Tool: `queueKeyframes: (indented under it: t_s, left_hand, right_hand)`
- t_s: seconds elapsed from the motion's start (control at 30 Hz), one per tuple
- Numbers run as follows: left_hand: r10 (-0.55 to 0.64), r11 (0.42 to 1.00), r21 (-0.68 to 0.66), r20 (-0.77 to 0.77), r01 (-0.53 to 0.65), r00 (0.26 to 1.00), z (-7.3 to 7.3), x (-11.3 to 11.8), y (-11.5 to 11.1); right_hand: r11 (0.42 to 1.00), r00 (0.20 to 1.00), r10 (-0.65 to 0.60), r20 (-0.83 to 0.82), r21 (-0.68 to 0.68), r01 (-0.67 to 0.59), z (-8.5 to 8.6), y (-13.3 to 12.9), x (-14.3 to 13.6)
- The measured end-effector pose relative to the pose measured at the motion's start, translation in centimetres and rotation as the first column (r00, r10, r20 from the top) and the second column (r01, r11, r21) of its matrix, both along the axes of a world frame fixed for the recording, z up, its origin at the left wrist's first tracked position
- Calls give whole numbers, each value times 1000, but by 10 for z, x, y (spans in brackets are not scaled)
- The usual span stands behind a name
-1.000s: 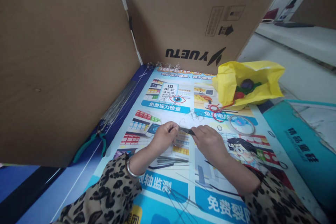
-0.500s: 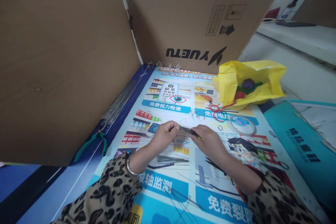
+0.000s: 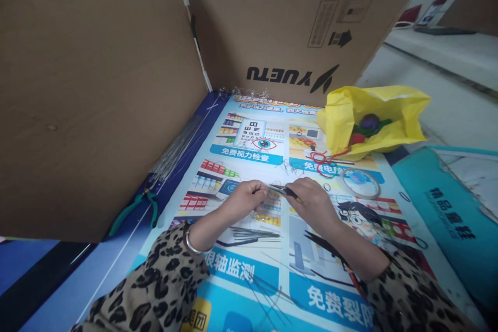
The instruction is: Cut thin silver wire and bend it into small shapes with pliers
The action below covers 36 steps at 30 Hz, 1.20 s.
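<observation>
Far left, there's a pair of green-handled pliers (image 3: 134,212) lying by a bundle of wires (image 3: 175,153) along the cardboard (image 3: 97,104). Next is the left hand (image 3: 247,198), thumb and forefinger pinched together; whatever's between them is too tiny for me to make out. Some loose wires (image 3: 254,234) lie on the poster (image 3: 286,264) just below it. The small dark tool (image 3: 288,192) sits right in the gap between the two hands, tips pointing at the left fingertips, and the right hand (image 3: 315,207) has its handles gripped. Black blades (image 3: 322,242) poke out from under the right forearm, then there's the tape roll (image 3: 377,187) and the yellow bag (image 3: 338,119).

Compared with a second ago, the tool's tips look parted instead of one solid wedge, a bit of yellow handle shows, and more of those blades is visible. Left hand's pinch looks the same.
</observation>
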<state>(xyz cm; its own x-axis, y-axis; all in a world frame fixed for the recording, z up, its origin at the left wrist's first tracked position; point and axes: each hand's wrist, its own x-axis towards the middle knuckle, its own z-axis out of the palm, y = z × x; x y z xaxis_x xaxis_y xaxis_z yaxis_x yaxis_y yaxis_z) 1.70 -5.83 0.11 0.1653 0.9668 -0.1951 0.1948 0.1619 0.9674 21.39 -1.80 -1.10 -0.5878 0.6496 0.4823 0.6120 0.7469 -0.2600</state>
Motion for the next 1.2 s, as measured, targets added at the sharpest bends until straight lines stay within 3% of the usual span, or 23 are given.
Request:
queueKeyframes:
  t_s: [0.33, 0.87, 1.2]
  left_hand:
    - [32, 999, -26, -1, -32, 999, 4, 1, -1]
    - [28, 993, -118, 117, -14, 993, 9, 3, 0]
    - [33, 992, -128, 109, -19, 994, 6, 0, 2]
  right_hand:
    - [993, 977, -16, 211, 115, -9, 9, 1, 4]
    - [991, 989, -10, 146, 133, -9, 11, 0, 3]
    - [991, 968, -2, 250, 128, -31, 10, 0, 4]
